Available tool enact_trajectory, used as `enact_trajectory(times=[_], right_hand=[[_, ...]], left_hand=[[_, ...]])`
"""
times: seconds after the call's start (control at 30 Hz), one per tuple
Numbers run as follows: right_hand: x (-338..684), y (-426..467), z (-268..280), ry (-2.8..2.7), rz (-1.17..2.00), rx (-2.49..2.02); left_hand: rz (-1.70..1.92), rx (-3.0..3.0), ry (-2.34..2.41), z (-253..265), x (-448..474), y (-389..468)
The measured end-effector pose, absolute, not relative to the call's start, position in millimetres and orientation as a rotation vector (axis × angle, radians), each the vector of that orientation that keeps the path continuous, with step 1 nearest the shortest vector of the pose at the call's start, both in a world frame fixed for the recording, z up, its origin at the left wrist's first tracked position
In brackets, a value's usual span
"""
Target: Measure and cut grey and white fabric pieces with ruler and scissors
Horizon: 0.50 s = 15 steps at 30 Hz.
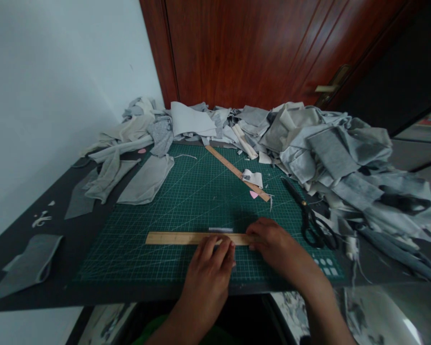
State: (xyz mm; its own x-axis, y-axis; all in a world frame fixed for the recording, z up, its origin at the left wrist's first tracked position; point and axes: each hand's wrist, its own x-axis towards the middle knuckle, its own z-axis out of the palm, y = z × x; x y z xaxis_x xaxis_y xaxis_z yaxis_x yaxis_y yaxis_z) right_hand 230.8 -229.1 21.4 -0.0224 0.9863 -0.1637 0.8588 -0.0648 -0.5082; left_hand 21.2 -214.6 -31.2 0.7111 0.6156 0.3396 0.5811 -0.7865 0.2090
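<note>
A wooden ruler (pixel 175 238) lies across the front part of a green cutting mat (pixel 136 256). My left hand (pixel 209 266) is closed, its bent fingertips pressing on the ruler near the middle; something small and pale shows by them, too small to name. At the ruler's right end, my right hand (pixel 275 242) pinches it between thumb and fingers. Just past the ruler's far edge, a narrow grey fabric strip (pixel 221 230) shows, partly covered by the ruler. Black-handled scissors (pixel 305 206) lie to the right of my right hand.
A second wooden ruler (pixel 230 166) lies slanted farther back, with a white fabric piece (pixel 253 178) on it. Heaped grey and white scraps (pixel 330 148) line the back and right. Folded grey cloth (pixel 32 261) lies left; a thread spool (pixel 351 247) sits right.
</note>
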Motion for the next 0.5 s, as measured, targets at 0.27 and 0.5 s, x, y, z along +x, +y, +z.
enact_trajectory(times=[0.27, 0.5], right_hand=[[235.0, -229.4, 15.6, -1.960, 0.730, -1.955], [236.8, -228.8, 10.9, -1.980, 0.717, -1.960]], left_hand=[[0.613, 2.824, 0.995, -32.7, 21.7, -215.8], [0.653, 2.831, 0.991, -34.6, 21.8, -215.8]])
